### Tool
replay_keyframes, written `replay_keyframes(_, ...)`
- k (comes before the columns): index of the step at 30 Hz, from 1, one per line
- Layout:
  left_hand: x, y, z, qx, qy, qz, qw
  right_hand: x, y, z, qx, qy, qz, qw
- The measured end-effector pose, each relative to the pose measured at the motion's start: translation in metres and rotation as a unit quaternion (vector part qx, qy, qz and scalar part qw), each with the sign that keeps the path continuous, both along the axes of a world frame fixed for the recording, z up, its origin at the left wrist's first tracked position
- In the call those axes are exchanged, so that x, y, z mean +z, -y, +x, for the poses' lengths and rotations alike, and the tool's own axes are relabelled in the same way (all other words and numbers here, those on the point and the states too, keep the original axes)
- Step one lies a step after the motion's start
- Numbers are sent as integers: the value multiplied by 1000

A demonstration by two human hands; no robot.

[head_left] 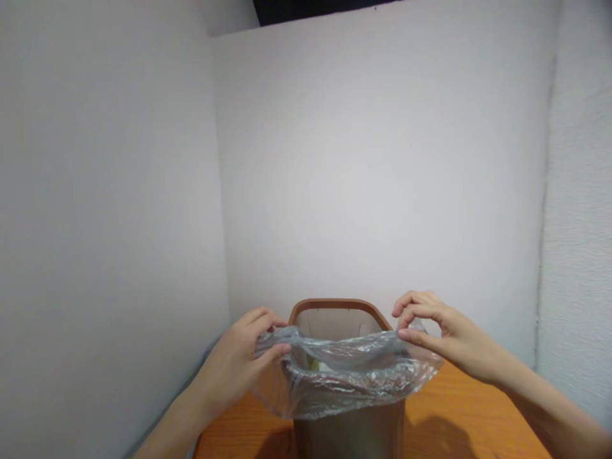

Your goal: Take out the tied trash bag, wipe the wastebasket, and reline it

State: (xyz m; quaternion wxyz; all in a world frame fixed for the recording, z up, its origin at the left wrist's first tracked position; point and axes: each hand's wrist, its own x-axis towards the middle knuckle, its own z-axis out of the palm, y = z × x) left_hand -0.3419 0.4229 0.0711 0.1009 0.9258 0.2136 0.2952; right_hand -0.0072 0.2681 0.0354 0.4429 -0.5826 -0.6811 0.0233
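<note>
A trash can (351, 430) with a brown rim stands on the wooden table in front of me. A thin, see-through plastic trash bag (349, 386) hangs over the near part of its rim, while the far rim is bare. My left hand (248, 347) pinches the bag's edge at the left of the can. At the right, my right hand (435, 325) pinches the other side of the bag between thumb and fingers. The bag's edge is stretched between both hands across the opening. Something pale and yellowish shows inside the can, too unclear to name.
The orange-brown wooden table (459, 408) lies under the can. White walls (373, 166) stand close behind and on the left and right sides. A dark strip (325, 9) shows above the back wall.
</note>
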Motion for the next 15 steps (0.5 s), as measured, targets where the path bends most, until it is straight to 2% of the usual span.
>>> replay_keyframes(5,4,-29,11,65,18,20,998,13,-40,8,-25,-63,6,998)
replay_keyframes(9,0,-74,40,107,62,-36,992,8,-94,20,-83,-104,-3,991)
replay_keyframes(12,-17,-113,66,128,63,-94,985,-8,-131,31,-141,-134,-21,981)
replay_keyframes(15,-44,-139,85,143,55,-184,971,-33,-152,39,-154,-167,-49,973)
